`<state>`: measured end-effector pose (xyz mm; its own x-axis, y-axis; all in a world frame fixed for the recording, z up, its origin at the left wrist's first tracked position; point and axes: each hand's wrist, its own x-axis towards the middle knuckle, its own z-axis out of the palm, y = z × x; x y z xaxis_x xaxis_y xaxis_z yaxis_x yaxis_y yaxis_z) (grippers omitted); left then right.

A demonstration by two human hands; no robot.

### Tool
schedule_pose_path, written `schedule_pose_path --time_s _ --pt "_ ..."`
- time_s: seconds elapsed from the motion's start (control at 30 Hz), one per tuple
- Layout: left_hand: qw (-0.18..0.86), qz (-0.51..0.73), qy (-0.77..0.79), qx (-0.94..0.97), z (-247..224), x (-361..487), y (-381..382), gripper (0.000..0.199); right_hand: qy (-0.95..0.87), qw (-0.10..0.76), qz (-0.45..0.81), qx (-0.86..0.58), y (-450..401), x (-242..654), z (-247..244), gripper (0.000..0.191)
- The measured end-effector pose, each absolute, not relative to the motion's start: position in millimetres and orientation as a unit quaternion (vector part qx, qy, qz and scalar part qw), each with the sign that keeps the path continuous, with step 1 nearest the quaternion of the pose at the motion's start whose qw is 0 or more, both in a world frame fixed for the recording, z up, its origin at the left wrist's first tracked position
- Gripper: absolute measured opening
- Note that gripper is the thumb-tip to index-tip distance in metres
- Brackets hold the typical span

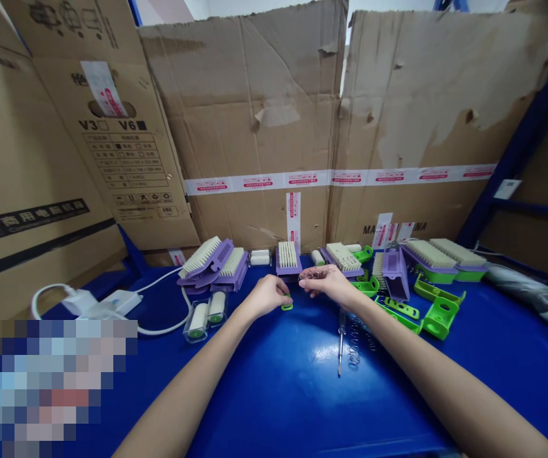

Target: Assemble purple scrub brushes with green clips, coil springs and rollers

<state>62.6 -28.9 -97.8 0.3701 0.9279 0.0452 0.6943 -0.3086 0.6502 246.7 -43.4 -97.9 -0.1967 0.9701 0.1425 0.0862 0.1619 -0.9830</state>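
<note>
Near the middle of the blue table (274,381), my left hand (270,295) has its fingers closed on a small green plastic part (287,304). My right hand (324,281) is just to the right, with its fingers curled round a thin metal spring (306,277). The two hands are close but apart. A purple brush head with cream bristles (287,256) stands behind them. Below my right wrist lie a screwdriver (341,343) and several loose springs (354,350).
More purple brushes (200,259) and two clear-cased rollers (199,320) lie at the left, near a white power strip (119,301). Green plastic parts (440,317) and brushes (429,253) spread over the right. Cardboard (254,140) walls off the back.
</note>
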Motion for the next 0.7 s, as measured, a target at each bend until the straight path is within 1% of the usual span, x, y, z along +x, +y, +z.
schedule_pose_path --time_s 0.07,0.17,0.27,0.33,0.4,0.47,0.5,0.63,0.7 --pt "0.246 0.224 0.53 0.78 -99 62 -29 0.029 -0.608 0.46 0.48 -0.433 -44 246 -97 0.032" --pt "0.17 0.229 0.551 0.784 -98 63 -33 0.044 -0.606 0.462 0.483 -0.432 -45 246 -95 0.032" --pt "0.105 0.173 0.576 0.792 -94 64 -38 0.051 -0.61 0.455 0.48 -0.437 -45 245 -95 0.033" --pt "0.084 0.125 0.583 0.799 -91 64 -40 0.052 -0.613 0.449 0.479 -0.439 -44 245 -96 0.034" --pt "0.081 0.097 0.573 0.81 -90 62 -40 0.048 -0.617 0.444 0.479 -0.439 -43 245 -98 0.034" --pt "0.109 0.109 0.555 0.817 -91 62 -38 0.043 -0.62 0.442 0.478 -0.437 -43 245 -99 0.034" --pt "0.139 0.129 0.547 0.815 -92 62 -37 0.04 -0.621 0.441 0.478 -0.437 -42 245 -99 0.034" --pt "0.342 0.267 0.519 0.737 -97 69 -34 0.024 -0.619 0.445 0.481 -0.432 -43 245 -99 0.035" --pt "0.429 0.346 0.496 0.671 -97 74 -34 0.02 -0.618 0.451 0.478 -0.431 -44 244 -99 0.035"
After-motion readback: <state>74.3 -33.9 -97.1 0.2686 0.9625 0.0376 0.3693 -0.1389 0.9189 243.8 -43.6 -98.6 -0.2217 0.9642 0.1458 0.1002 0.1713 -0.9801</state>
